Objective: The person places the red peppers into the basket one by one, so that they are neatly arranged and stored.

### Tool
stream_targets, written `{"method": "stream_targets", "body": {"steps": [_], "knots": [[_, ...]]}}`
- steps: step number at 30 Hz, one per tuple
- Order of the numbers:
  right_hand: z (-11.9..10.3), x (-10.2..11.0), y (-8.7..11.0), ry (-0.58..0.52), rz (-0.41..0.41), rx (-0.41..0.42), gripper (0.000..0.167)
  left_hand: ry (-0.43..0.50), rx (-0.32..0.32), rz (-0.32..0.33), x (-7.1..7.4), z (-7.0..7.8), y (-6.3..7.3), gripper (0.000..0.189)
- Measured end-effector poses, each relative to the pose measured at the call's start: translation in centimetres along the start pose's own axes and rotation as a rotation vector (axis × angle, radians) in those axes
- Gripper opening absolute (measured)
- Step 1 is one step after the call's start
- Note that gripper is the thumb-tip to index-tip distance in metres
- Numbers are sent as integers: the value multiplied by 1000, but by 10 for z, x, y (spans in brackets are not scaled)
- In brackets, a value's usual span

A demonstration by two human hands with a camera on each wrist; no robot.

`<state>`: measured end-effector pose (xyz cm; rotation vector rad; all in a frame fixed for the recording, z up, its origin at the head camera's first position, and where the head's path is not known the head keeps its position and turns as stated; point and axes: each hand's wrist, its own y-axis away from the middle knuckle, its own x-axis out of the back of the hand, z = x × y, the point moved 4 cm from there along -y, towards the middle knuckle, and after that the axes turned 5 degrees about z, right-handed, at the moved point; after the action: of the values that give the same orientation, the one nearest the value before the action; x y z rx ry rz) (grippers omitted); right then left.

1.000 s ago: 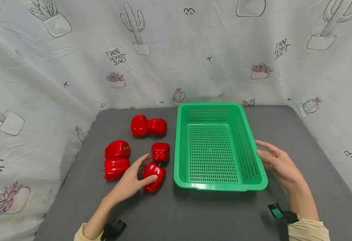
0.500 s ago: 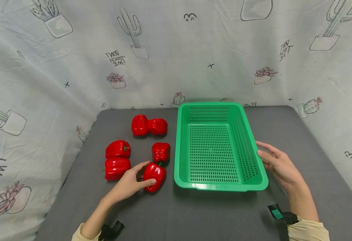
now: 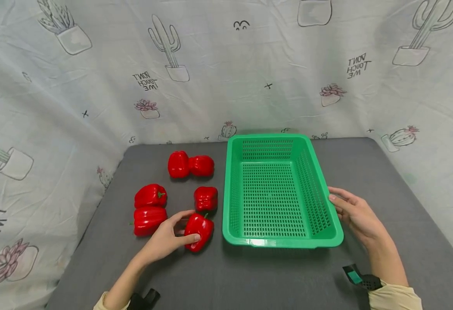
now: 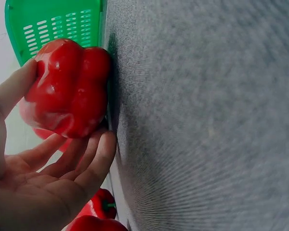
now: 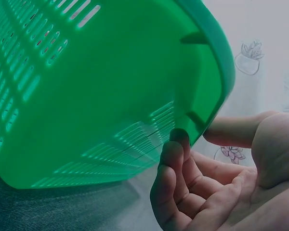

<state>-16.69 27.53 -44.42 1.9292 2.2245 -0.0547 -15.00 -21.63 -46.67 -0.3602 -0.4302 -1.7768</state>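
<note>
My left hand (image 3: 168, 236) has its thumb and fingers around a shiny red bell pepper (image 3: 199, 231) on the grey table. In the left wrist view, the thumb presses one side of that bell pepper (image 4: 70, 89) and the fingers reach under the opposite side. A large green plastic basket (image 3: 267, 242) with slotted walls stands to its right. My right hand (image 3: 360, 219) pinches the basket's right rim, thumb on top. The right wrist view shows fingers curled below the rim of the basket (image 5: 111, 96). Nothing lies inside the basket.
Another bell pepper (image 3: 206, 199) sits just behind the held one. Two bell peppers lie at the left, one behind (image 3: 150, 196) and one in front (image 3: 149, 221). A further pair (image 3: 178, 164) is at the back. A patterned cloth (image 3: 249, 64) hangs behind the table.
The left fingers, stretched out past the pepper a second ago, have drawn in around it. The right hand and basket stay in place; the head view shifts slightly.
</note>
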Motion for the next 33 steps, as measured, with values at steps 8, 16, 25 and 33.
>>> {"method": "stream_targets", "body": {"steps": [8, 16, 25, 33], "knots": [[0, -1, -1, 14, -3, 6, 34, 44, 20, 2, 10, -1, 8, 72], [0, -3, 1, 1, -6, 3, 38, 103, 17, -8, 18, 7, 21, 76], [2, -3, 3, -42, -12, 4, 35, 67, -38, 63, 27, 25, 21, 70], [-1, -6, 4, -45, 9, 18, 34, 26, -178, 151, 33, 46, 13, 70]]}}
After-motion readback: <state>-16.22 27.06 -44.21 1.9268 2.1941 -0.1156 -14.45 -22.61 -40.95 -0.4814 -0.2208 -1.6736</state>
